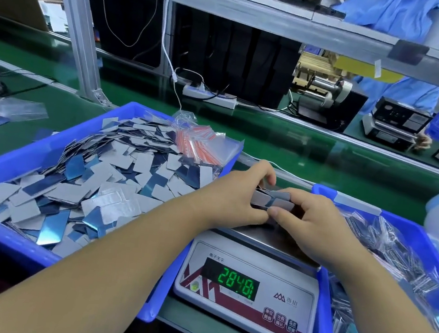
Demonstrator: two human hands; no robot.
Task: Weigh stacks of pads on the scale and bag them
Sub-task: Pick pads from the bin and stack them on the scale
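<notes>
Left hand [239,196] and right hand [312,226], fingers curled, jointly grip a stack of pads [270,199] above the scale [247,292] platform's far edge.

My left hand [233,195] and right hand [312,226] are bare: no gloves, no rings on the fingers that show. Behind each hand, my wrist carries no watch or band. Both forearms are uncovered to the frame edge; no sleeve shows. Fingernails are short and unpainted.
</notes>
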